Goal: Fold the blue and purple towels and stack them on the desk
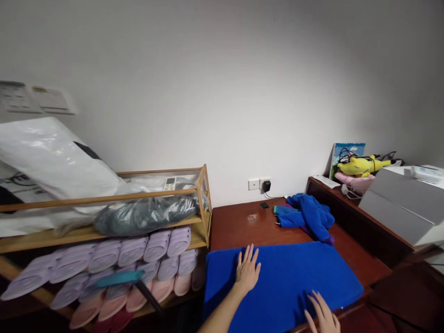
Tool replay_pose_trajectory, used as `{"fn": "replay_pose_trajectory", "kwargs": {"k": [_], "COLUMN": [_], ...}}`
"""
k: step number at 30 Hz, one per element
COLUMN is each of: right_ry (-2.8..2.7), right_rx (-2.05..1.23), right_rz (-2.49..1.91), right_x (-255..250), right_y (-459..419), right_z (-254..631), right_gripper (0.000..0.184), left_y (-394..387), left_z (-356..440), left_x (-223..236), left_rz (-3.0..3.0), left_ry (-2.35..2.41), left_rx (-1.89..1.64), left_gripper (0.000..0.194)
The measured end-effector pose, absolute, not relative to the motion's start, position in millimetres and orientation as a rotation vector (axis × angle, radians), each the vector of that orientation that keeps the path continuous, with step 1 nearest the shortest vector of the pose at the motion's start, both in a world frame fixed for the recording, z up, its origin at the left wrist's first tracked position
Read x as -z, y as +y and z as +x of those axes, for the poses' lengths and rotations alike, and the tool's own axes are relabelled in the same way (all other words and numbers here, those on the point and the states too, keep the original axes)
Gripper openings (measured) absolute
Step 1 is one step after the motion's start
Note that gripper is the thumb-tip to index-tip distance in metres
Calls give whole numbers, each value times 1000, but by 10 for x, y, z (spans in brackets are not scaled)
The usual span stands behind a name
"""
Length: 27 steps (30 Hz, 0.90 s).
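Note:
A flat blue cloth or mat lies spread over the front of a reddish-brown wooden desk. Over its left half is my left hand, palm down with fingers spread; whether it presses on the cloth I cannot tell. My right hand is at the cloth's front edge, fingers apart, partly cut off by the bottom of the view. Neither hand grips anything. Behind the cloth, a crumpled blue garment rests on the desk, its right end near the cloth's far edge.
At left stands a wooden rack with purple slippers, pink slippers, plastic-wrapped items and a remote. A raised ledge at right bears a yellow plush toy and a grey-white box. A black plug sits in the wall socket.

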State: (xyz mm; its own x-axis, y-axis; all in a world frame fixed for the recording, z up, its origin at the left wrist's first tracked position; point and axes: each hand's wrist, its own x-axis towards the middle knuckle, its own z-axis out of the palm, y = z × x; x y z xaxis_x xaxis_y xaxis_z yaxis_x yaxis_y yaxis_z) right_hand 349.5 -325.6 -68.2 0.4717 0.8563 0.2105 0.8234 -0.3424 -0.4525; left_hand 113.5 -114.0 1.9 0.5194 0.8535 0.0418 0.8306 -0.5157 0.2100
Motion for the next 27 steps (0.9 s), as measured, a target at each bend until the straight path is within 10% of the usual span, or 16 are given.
{"fn": "replay_pose_trajectory", "kwargs": {"k": [27], "right_ry": [-1476], "right_rx": [-64], "right_rz": [-2631], "right_x": [958], "right_y": [-1357], "right_z": [5593], "right_gripper": [80], "left_y": [-695], "left_z": [428], "left_x": [204], "left_rz": [2317], "left_ry": [2060], "left_rx": [-71], "left_gripper": [56]}}
